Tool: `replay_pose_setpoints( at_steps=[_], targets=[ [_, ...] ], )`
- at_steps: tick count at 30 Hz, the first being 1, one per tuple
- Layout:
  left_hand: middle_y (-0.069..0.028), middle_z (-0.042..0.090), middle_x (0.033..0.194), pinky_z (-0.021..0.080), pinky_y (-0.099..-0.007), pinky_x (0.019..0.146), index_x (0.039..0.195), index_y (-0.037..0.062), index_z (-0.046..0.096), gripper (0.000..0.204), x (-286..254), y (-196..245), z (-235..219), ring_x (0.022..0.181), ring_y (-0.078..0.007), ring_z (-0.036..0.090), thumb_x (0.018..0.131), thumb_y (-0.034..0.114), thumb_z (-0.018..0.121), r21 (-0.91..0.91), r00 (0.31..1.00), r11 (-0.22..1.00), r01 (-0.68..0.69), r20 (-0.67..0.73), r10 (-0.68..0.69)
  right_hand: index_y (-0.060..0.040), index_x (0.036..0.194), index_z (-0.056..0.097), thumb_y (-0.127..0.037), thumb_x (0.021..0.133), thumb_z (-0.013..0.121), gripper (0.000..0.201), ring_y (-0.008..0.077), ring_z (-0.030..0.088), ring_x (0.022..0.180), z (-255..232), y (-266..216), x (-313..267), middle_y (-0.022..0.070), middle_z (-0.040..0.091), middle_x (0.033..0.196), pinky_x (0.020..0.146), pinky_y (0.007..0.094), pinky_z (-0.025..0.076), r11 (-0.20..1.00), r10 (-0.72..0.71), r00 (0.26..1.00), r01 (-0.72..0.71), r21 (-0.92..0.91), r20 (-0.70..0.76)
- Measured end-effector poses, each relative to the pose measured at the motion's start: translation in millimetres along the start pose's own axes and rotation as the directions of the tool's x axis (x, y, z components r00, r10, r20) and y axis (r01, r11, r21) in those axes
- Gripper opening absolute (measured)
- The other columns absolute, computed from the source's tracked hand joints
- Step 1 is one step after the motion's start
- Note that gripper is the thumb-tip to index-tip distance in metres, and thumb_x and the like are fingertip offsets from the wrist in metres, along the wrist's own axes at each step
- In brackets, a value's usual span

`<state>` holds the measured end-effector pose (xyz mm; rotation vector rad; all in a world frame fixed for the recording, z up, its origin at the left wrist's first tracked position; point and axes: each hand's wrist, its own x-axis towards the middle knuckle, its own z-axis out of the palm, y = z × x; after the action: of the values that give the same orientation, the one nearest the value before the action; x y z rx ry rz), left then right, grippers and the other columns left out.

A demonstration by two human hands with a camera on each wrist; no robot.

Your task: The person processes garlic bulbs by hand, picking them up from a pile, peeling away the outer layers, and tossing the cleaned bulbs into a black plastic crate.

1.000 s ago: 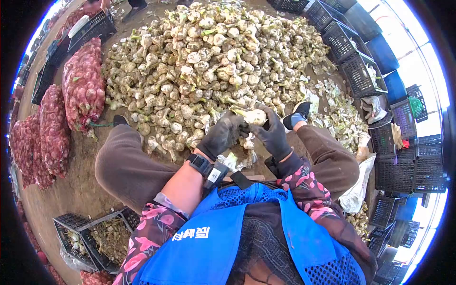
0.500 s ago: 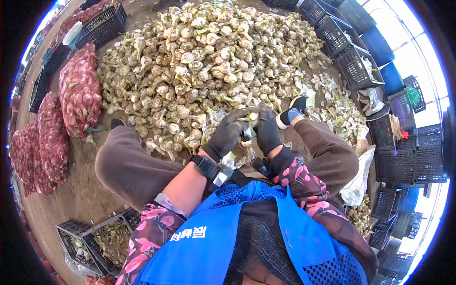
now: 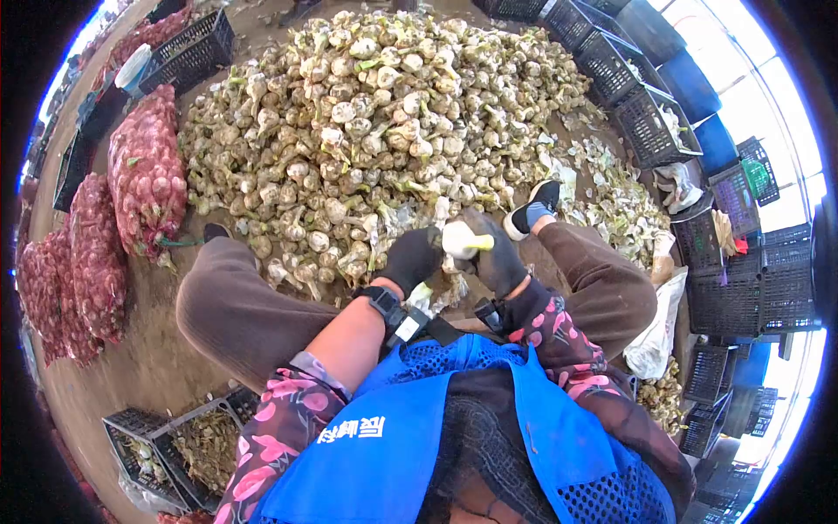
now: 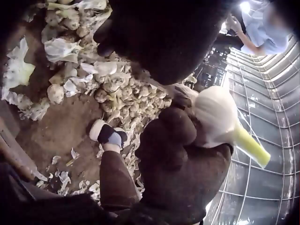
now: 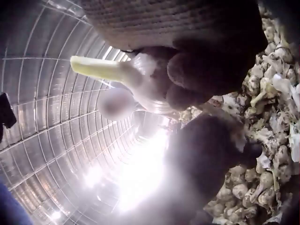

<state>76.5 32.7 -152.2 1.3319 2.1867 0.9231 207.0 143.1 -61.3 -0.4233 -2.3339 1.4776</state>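
Note:
A peeled white garlic bulb point(image 3: 457, 238) with a short cut green stem is gripped by my right hand point(image 3: 497, 262), in a dark glove. Its stem points right in the head view. The left wrist view has the bulb point(image 4: 215, 115) between the right hand's fingers, its stem tilted downward. My left hand point(image 3: 413, 259), also gloved, is close on the bulb's left with its fingers bent. In the right wrist view, pale skin point(image 5: 227, 123) shows beside the left hand point(image 5: 204, 157); I cannot tell whether its fingers pinch it. Loose skins point(image 3: 423, 297) lie below the hands.
A large heap of garlic point(image 3: 349, 131) spreads in front of my feet. Red mesh sacks point(image 3: 144, 175) stand on the left, and black crates point(image 3: 650, 127) line the right. Peelings point(image 3: 611, 196) litter the floor beside my right shoe point(image 3: 534, 210). More crates point(image 3: 140, 450) are behind left.
The bulb has turned in the hands: its stem pointed left, then toward me, and now right. The left hand has moved slightly away from the right hand, exposing the white bulb.

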Motion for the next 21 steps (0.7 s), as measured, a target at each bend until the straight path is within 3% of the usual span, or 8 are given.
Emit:
replay_pose_setpoints(
  at_steps=[6,9,11,13,15,17,20,21],
  targets=[
    [-0.018,0.067,0.088,0.052,-0.0438,0.069,0.092,0.0056,0.065,0.03,-13.8,31.8,-32.2,0.078,-0.0371,0.064,0.078,0.031,0.057,0.315,0.96,0.935,0.162,0.169,-0.223,-0.0011,0.105,0.058,-0.016,0.094,0.046,0.022,0.0149,0.059,0.074,1.7,-26.1,1.8,0.0062,0.057,0.09,0.061,0.0281,0.05,0.802,0.313,0.945,-0.318,0.505,0.097],
    [-0.0238,0.062,0.106,0.048,-0.0435,0.087,0.126,0.0053,0.051,0.059,-27.6,-51.6,45.1,0.099,-0.036,0.061,0.077,0.037,0.06,0.208,0.849,0.968,-0.137,0.529,0.006,-0.0004,0.103,0.058,-0.013,0.089,0.051,0.02,0.0225,0.06,0.082,-7.7,-40.9,15.3,0.0119,0.059,0.095,0.066,0.0311,0.05,0.993,-0.076,0.996,0.079,-0.083,0.045],
    [-0.0248,0.054,0.122,0.043,-0.04,0.096,0.134,0.0085,0.042,0.071,-27.6,-1.7,10.3,0.112,-0.0356,0.054,0.074,0.038,0.065,0.014,0.979,0.993,-0.117,0.172,0.113,0.0011,0.107,0.056,-0.013,0.088,0.053,0.024,0.0272,0.061,0.089,-6.5,-15.8,26.8,0.0153,0.06,0.099,0.075,0.0338,0.049,0.953,-0.25,0.967,0.238,-0.187,-0.04],
    [-0.0224,0.053,0.122,0.044,-0.0394,0.094,0.134,0.0074,0.043,0.073,-7.0,1.8,-14.6,0.112,-0.0368,0.052,0.071,0.029,0.074,-0.167,0.995,0.982,0.091,-0.017,-0.095,0.0,0.107,0.057,-0.015,0.094,0.049,0.022,0.0186,0.06,0.09,-4.3,-0.8,26.1,0.0107,0.061,0.1,0.077,0.0311,0.049,0.751,0.296,0.952,-0.181,0.635,-0.079],
    [-0.018,0.056,0.115,0.047,-0.0357,0.09,0.137,0.0086,0.037,0.069,0.5,-0.7,-27.4,0.103,-0.0321,0.057,0.077,0.023,0.068,-0.714,0.992,0.7,-0.013,0.077,0.097,-0.0012,0.11,0.056,-0.019,0.098,0.044,0.025,0.0112,0.056,0.09,-2.5,7.4,17.1,0.0058,0.06,0.1,0.078,0.0271,0.048,0.8,0.272,0.955,-0.157,0.579,-0.117],
    [-0.0133,0.058,0.112,0.049,-0.0316,0.084,0.141,0.0103,0.03,0.065,-10.4,54.1,-74.7,0.097,-0.0256,0.06,0.084,0.014,0.062,-0.893,0.89,-0.078,0.443,0.428,0.158,-0.0043,0.113,0.054,-0.017,0.097,0.046,0.022,0.011,0.055,0.091,3.2,-12.3,13.1,0.0041,0.06,0.101,0.079,0.0258,0.047,0.812,0.305,0.952,-0.24,0.532,-0.035],
    [-0.0092,0.054,0.115,0.051,-0.0305,0.081,0.145,0.0111,0.022,0.068,-14.2,56.7,-58.5,0.099,-0.0185,0.058,0.087,0.001,0.055,-0.962,0.965,0.102,0.253,0.258,0.043,-0.0065,0.116,0.057,-0.018,0.094,0.051,0.025,0.0159,0.058,0.075,13.0,13.2,18.4,0.0055,0.061,0.095,0.065,0.0294,0.048,0.674,0.314,0.949,-0.217,0.706,-0.008],
    [-0.0085,0.053,0.117,0.05,-0.0308,0.082,0.145,0.0104,0.021,0.069,-13.1,55.7,-53.5,0.101,-0.0176,0.056,0.086,-0.002,0.055,-0.963,0.995,0.251,0.098,0.099,-0.008,-0.0051,0.107,0.058,-0.021,0.092,0.054,0.022,0.0195,0.06,0.077,8.8,3.9,21.7,0.0092,0.062,0.091,0.069,0.032,0.048,0.938,0.156,0.976,-0.098,0.333,-0.151]
  ],
)
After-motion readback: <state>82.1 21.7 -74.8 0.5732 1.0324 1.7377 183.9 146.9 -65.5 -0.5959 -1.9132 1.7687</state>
